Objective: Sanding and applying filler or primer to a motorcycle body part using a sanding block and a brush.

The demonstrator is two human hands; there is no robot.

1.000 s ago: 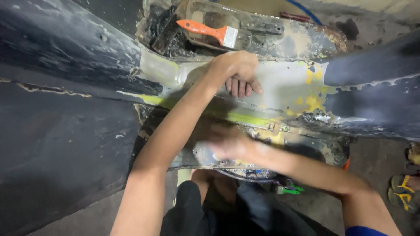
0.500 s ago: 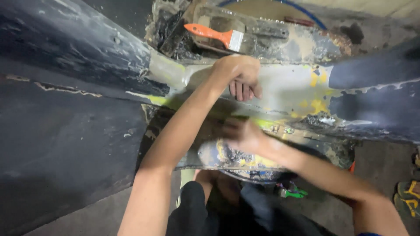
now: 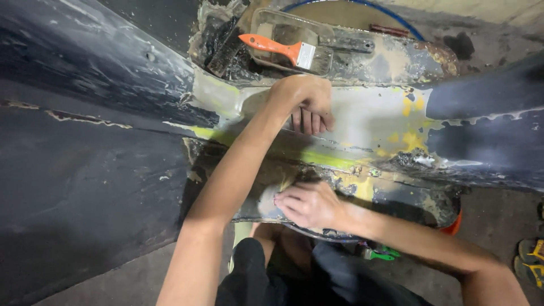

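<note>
- A dark car panel with a sanded grey-yellow patch fills the view.
- Left hand rests curled, holding nothing.
- Right hand presses a small grey pad under flat fingertips.
- An orange-handled brush lies beyond.

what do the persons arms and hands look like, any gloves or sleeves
Both arms are bare from the hands up to past the elbows: no gloves, no watch, no rings or bands in view. The left hand and right hand have bare fingers. No sleeve shows on the left arm; the right arm runs out of the picture's edge before any sleeve shows.
</note>
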